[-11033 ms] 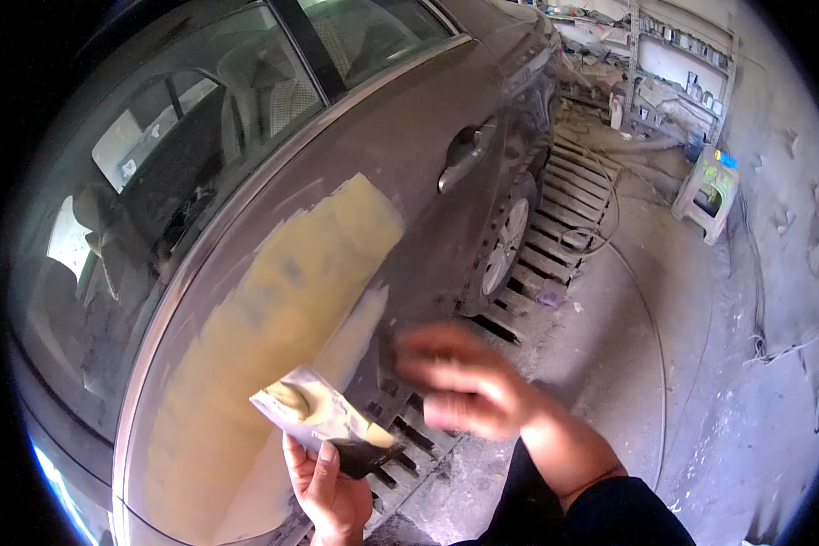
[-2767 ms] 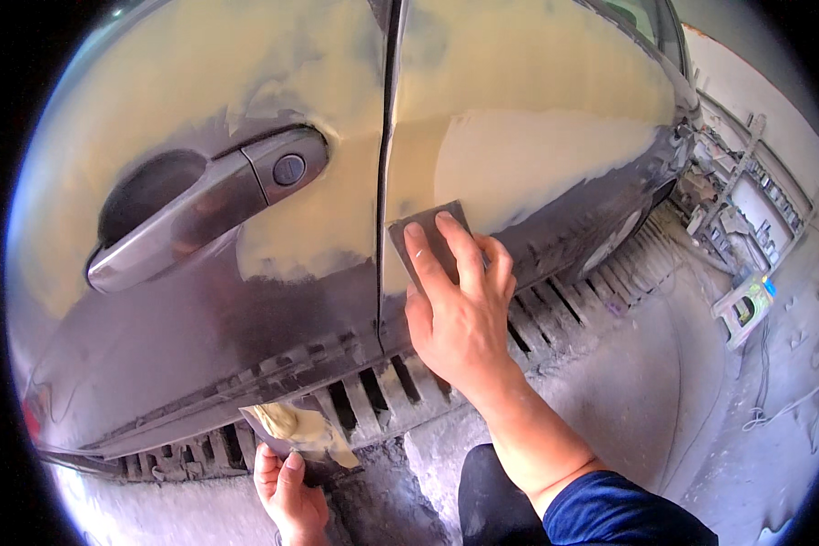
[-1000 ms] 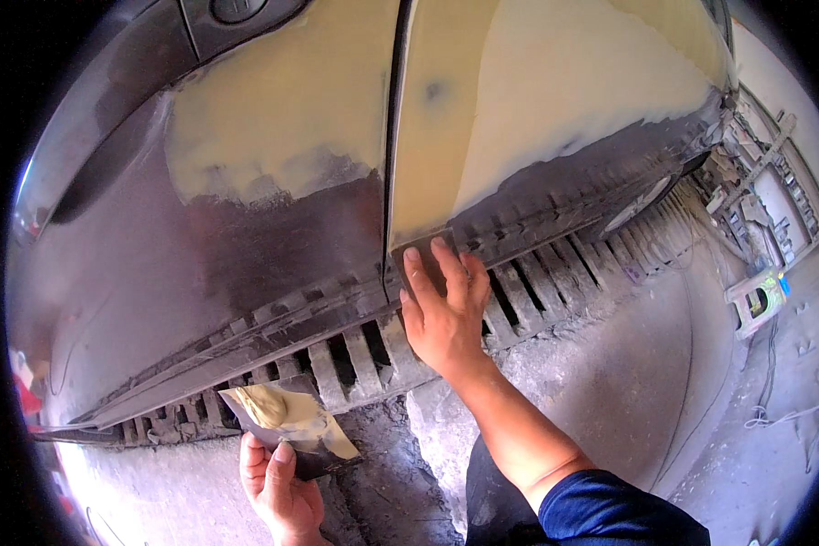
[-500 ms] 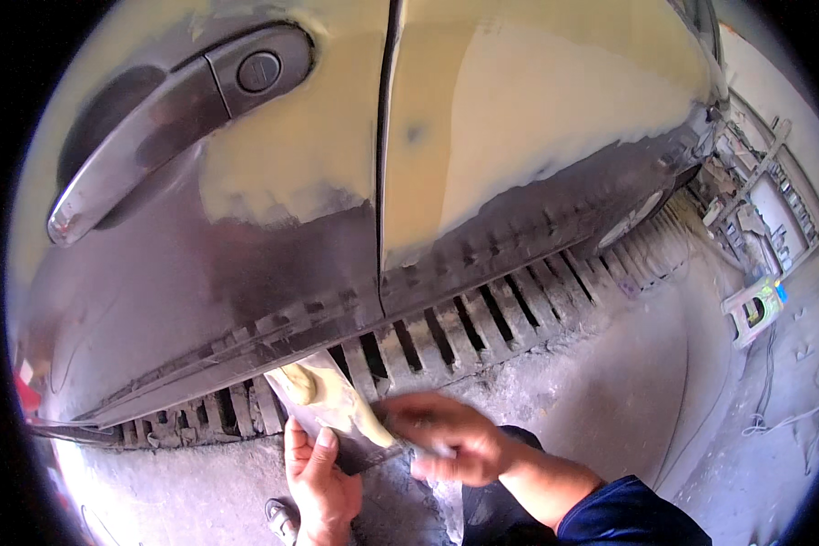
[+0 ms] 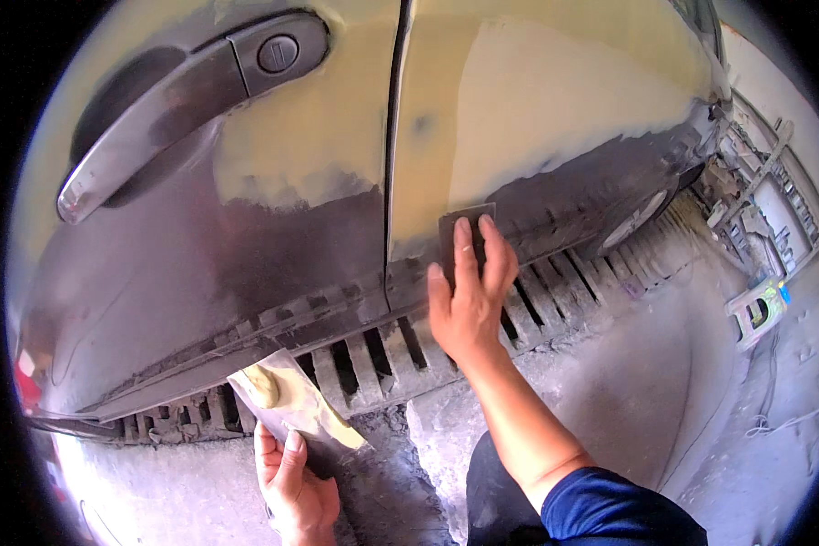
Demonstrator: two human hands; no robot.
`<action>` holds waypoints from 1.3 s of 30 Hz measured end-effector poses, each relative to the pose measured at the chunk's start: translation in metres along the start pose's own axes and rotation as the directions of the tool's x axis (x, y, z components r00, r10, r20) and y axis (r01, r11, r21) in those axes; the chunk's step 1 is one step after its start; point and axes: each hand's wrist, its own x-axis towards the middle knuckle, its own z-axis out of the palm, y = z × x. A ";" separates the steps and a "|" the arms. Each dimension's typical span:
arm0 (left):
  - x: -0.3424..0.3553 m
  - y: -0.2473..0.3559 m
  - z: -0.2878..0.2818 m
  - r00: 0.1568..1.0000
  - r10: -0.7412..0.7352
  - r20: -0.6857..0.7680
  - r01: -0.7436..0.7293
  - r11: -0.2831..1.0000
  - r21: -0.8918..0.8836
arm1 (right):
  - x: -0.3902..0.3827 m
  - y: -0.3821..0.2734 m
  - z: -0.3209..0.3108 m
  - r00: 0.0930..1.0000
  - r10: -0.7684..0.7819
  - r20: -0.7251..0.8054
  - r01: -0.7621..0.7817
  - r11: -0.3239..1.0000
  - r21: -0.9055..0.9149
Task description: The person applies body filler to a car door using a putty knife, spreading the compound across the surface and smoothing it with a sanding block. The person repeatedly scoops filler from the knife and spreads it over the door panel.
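Right hand [image 5: 469,305] flat against lower car door [image 5: 246,246], fingers together, pinning a dark spreader [image 5: 460,229] just right of the door seam [image 5: 393,164], at the edge of the yellow filler [image 5: 537,100]. Left hand [image 5: 291,478] clamped on a board [image 5: 287,405] bearing a filler dab [image 5: 264,384], held below the sill. Spreader judged thin, light, springy; best pressed from behind with flat fingertips. Filler likely soft and sticky. Spreader's lower half hidden under fingers; left wrist cut off; floor grating [image 5: 482,337] dusty, detail blurred.
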 end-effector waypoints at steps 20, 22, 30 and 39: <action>0.002 -0.006 -0.014 0.998 -0.045 -0.047 0.048 0.996 0.070 | -0.070 -0.045 -0.027 0.889 -0.006 0.458 -0.343 0.654 0.675; 0.000 -0.011 -0.003 0.993 -0.094 -0.068 0.095 0.995 0.006 | -0.075 -0.052 -0.059 0.789 -0.292 0.541 -0.459 0.305 0.834; 0.001 0.011 0.011 0.997 -0.078 0.001 0.077 0.996 0.046 | -0.093 -0.027 -0.057 0.717 -0.089 0.691 -0.573 0.489 0.658; -0.013 -0.006 0.009 0.886 -0.418 0.199 0.431 0.902 -0.026 | -0.035 -0.052 -0.067 0.665 -0.021 0.747 -0.681 -0.429 0.594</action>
